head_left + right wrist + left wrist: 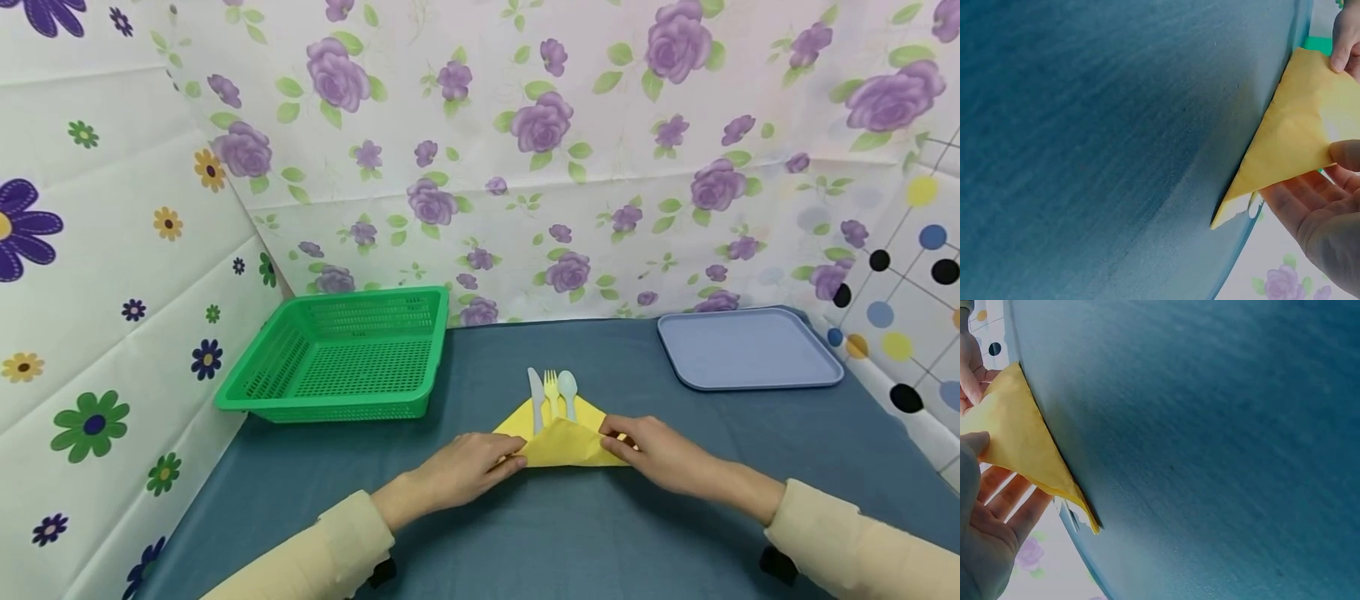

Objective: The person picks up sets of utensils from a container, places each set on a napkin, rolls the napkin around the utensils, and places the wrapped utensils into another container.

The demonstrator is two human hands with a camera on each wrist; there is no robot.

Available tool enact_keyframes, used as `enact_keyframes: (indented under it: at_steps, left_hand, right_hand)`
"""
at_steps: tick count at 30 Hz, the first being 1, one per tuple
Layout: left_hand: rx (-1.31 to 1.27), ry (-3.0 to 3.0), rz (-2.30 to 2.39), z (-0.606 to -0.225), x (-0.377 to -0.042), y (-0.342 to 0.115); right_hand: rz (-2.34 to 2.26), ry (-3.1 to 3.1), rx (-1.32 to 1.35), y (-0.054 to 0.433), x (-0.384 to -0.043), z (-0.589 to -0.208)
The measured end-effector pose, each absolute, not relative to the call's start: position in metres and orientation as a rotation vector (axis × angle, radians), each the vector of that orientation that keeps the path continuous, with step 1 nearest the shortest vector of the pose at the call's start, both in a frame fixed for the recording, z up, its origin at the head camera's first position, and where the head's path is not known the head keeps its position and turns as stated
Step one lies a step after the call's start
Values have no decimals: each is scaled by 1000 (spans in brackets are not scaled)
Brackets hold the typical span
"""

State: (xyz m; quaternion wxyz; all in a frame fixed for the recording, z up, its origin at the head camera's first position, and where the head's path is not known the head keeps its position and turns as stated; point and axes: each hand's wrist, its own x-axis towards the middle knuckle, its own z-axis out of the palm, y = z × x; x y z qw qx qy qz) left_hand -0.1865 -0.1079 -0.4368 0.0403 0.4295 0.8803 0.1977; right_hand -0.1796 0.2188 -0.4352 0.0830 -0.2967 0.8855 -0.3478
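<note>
A yellow napkin (564, 443) lies on the table, its near part folded up over the lower ends of a pale knife (536, 393), a yellow fork (552, 388) and a light blue spoon (567, 388). The cutlery's upper ends stick out side by side, pointing away from me. My left hand (476, 471) pinches the napkin's left side, with the thumb on top and the other fingers beyond the edge, as the left wrist view shows. On the opposite side my right hand (660, 450) pinches the napkin between thumb and fingers.
A green plastic basket (337, 408) stands at the back left of the blue-covered table (570, 533). At the back right lies a light blue tray (750, 350). Flowered and dotted sheets hang around the back and sides.
</note>
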Motion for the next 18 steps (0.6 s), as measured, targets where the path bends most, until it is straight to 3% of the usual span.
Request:
enact_keyframes:
  at_steps: [18]
  left_hand:
    - [1302,2821,636,-438,-185,-108]
  right_hand:
    - [-1053,2728,-885,218,-181,-435]
